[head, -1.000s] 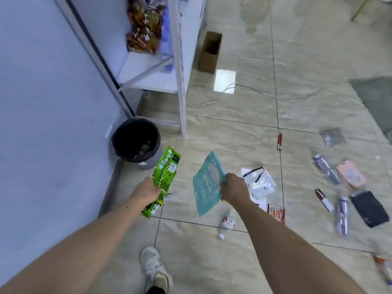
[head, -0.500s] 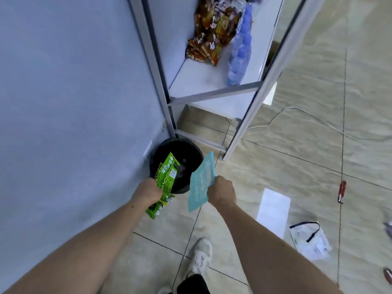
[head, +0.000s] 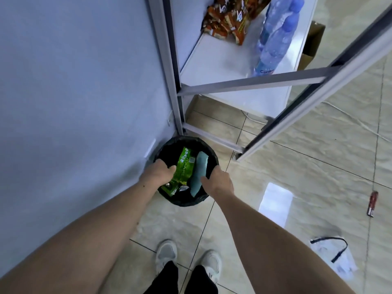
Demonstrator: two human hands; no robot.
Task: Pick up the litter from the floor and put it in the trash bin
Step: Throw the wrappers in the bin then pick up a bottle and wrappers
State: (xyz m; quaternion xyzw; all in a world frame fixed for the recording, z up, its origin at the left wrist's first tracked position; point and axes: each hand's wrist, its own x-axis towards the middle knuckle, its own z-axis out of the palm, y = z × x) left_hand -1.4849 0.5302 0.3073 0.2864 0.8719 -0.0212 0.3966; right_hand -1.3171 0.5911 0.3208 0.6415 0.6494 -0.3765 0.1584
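Observation:
A black trash bin stands on the tiled floor against the blue wall, directly in front of my feet. My left hand grips a green snack wrapper by its left edge, and the wrapper hangs inside the bin's opening. Beside it, my right hand pinches the lower edge of a teal packet, also inside the opening. Both hands are over the bin's rim. More litter lies on the floor to the right: a red lighter-like item and a clear plastic bag with a black strap.
A metal shelf unit stands just behind the bin, and its slanted post comes close to the bin's right side. Snack packets and water bottles sit on the shelf. A white cable runs across the floor. My shoes are below.
I have stepped up to the bin. Both hands have moved forward and down, carrying the green wrapper and the teal packet from in front of the bin into its opening.

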